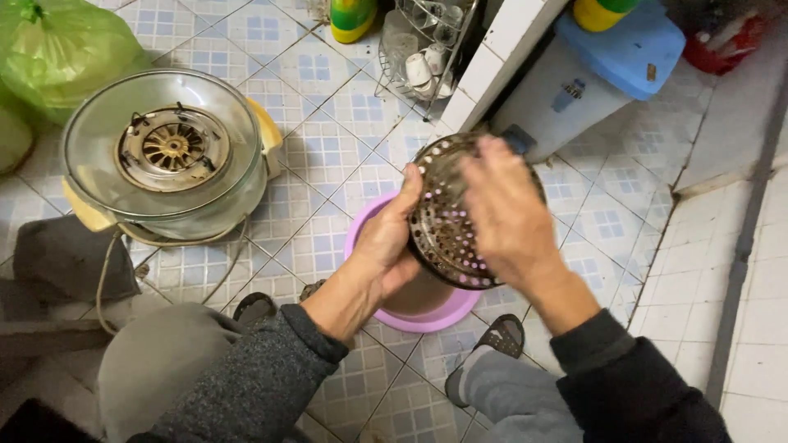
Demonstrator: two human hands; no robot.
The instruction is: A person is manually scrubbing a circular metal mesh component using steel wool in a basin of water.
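My left hand [386, 246] grips the left rim of a round perforated metal plate [447, 221], held tilted on edge. Against the plate's face lies my right hand [505, 213], palm down, covering much of its right side; whether it holds anything under the palm is hidden. Directly below the plate sits a purple plastic basin [427, 316] on the tiled floor, holding murky water.
A glass bowl with a fan-and-heater lid [168, 152] and its cord stands at the left. A green plastic bag [57, 49] is at top left, a wire dish rack [423, 49] at top centre, a blue-lidded bin [611, 57] at top right. My knees and sandalled feet flank the basin.
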